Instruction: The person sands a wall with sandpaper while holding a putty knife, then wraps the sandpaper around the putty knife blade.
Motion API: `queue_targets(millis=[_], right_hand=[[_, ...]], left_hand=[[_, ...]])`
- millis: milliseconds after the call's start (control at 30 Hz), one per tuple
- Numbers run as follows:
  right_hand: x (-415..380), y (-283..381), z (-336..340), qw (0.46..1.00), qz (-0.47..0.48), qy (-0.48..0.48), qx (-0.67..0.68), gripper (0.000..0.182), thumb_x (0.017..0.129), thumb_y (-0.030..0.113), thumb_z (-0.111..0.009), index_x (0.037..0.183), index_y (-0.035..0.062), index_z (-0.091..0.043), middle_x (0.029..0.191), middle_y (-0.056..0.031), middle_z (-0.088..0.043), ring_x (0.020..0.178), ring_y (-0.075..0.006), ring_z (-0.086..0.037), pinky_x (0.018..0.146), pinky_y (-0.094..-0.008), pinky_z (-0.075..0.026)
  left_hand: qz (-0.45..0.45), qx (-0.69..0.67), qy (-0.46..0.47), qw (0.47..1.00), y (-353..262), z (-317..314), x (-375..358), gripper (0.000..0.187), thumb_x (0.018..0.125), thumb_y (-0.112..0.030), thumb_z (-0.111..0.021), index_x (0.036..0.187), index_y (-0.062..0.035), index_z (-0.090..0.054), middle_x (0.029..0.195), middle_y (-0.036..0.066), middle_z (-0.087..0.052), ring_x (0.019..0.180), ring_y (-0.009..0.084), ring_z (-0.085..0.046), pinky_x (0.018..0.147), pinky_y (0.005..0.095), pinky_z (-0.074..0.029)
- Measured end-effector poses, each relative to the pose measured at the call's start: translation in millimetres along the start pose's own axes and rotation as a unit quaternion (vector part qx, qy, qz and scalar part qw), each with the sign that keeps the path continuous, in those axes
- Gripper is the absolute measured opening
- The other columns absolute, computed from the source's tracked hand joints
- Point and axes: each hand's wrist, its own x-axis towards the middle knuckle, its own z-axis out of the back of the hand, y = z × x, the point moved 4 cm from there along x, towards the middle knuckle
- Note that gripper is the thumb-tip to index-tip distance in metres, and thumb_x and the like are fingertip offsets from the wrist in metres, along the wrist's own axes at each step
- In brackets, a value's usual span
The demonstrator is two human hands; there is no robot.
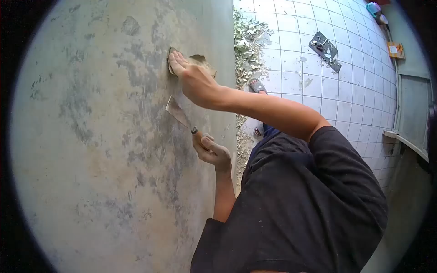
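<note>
My right hand (193, 75) presses a brown sheet of sandpaper (171, 68) against the wall (104, 150), its fingers together and lying along the sheet. A bent corner of the sheet sticks out beyond the back of the hand. Lower down, my left hand (213, 152) is wrapped round the handle of a scraper (179, 113). The scraper's flat metal blade points up and to the left, near the wall. Grey, patchy marks cover the wall's pale surface around both hands.
Paint flakes (248, 54) lie along the wall's foot on the white tiled floor (284, 63). A dark flat piece (325, 48) with debris lies farther out. My sandalled feet (257, 85) stand beside the flakes. An orange packet (396, 50) and a grey panel (414, 100) are at the right.
</note>
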Motion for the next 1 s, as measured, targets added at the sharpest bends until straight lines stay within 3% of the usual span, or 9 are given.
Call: queue_targets(millis=[67,167,200,433,500,533,767,833,1000], right_hand=[[4,-2,0,0.972,-0.143,0.186,0.013,0.051,0.079,-0.014,-0.041,0.13,-0.0213,-0.046,0.103,-0.033,-0.067,0.084,-0.0406,-0.07,0.073,-0.043,-0.06],[19,-47,-35,0.992,-0.084,-0.044,0.078,0.054,0.075,-0.016,-0.04,0.128,-0.0215,-0.047,0.098,-0.0295,-0.068,0.064,-0.0296,-0.067,0.052,-0.0401,-0.057],[23,-14,7,0.943,-0.204,0.246,0.094,0.04,0.082,-0.005,-0.045,0.119,-0.0216,-0.051,0.125,-0.0387,-0.056,0.099,-0.0402,-0.067,0.088,-0.0391,-0.056],[26,-33,-12,0.997,-0.057,-0.023,0.045,0.063,0.068,-0.018,-0.035,0.13,-0.0209,-0.046,0.136,-0.0366,-0.051,0.099,-0.0393,-0.07,0.058,-0.0366,-0.06],[17,-3,3,0.967,-0.129,0.22,0.023,0.058,0.073,-0.017,-0.036,0.13,-0.0207,-0.047,0.136,-0.0373,-0.049,0.108,-0.0393,-0.067,0.069,-0.0389,-0.062],[7,13,14,0.996,0.032,-0.055,0.054,0.051,0.076,-0.017,-0.037,0.125,-0.0205,-0.05,0.13,-0.0406,-0.052,0.087,-0.036,-0.071,0.065,-0.037,-0.061],[42,-7,14,0.924,-0.184,0.333,0.029,0.054,0.077,-0.013,-0.043,0.13,-0.0243,-0.042,0.132,-0.04,-0.051,0.085,-0.0305,-0.068,0.072,-0.03,-0.06],[6,17,10,0.997,0.039,-0.036,0.052,0.05,0.08,-0.01,-0.044,0.128,-0.0211,-0.047,0.127,-0.0382,-0.055,0.082,-0.0306,-0.066,0.074,-0.0354,-0.059],[51,-67,-11,0.957,-0.211,0.171,0.103,0.042,0.076,-0.018,-0.039,0.114,-0.0187,-0.056,0.112,-0.0326,-0.064,0.092,-0.0395,-0.068,0.093,-0.0374,-0.055]], left_hand=[[0.0,0.004,0.01,1.0,-5,11,-5,0.043,0.105,-0.019,-0.044,0.131,0.0145,-0.049,0.112,0.019,-0.055,0.07,0.0155,-0.05,0.061,0.0277,-0.043],[-0.027,0.002,0.001,1.0,4,-5,0,0.043,0.105,-0.02,-0.043,0.13,0.0143,-0.05,0.103,0.017,-0.055,0.069,0.0147,-0.049,0.06,0.0276,-0.043],[-0.025,0.004,0.006,1.0,0,-3,-2,0.043,0.105,-0.02,-0.043,0.13,0.0143,-0.05,0.103,0.017,-0.055,0.069,0.0147,-0.049,0.06,0.0276,-0.043],[-0.009,-0.013,-0.004,1.0,2,-14,-4,0.044,0.105,-0.023,-0.042,0.127,0.0145,-0.05,0.092,0.014,-0.055,0.067,0.015,-0.049,0.058,0.0285,-0.043],[0.006,-0.023,0.002,1.0,1,-19,-2,0.044,0.105,-0.023,-0.042,0.126,0.0147,-0.05,0.091,0.013,-0.055,0.067,0.015,-0.05,0.058,0.0286,-0.043],[-0.002,-0.004,-0.01,1.0,-3,-21,-1,0.045,0.105,-0.024,-0.042,0.126,0.0149,-0.049,0.089,0.013,-0.055,0.067,0.0146,-0.05,0.058,0.0279,-0.043],[0.015,-0.021,-0.002,1.0,-5,-14,-9,0.046,0.105,-0.025,-0.042,0.127,0.0148,-0.049,0.092,0.014,-0.056,0.068,0.0135,-0.05,0.058,0.0258,-0.043],[0.017,-0.011,-0.013,1.0,-6,-20,-8,0.046,0.105,-0.026,-0.042,0.126,0.0146,-0.049,0.091,0.013,-0.055,0.068,0.0134,-0.05,0.058,0.0259,-0.042],[-0.005,-0.012,-0.002,1.0,-6,-14,-9,0.044,0.106,-0.026,-0.039,0.124,0.0138,-0.049,0.087,0.01,-0.053,0.067,0.0138,-0.048,0.056,0.0264,-0.04]])
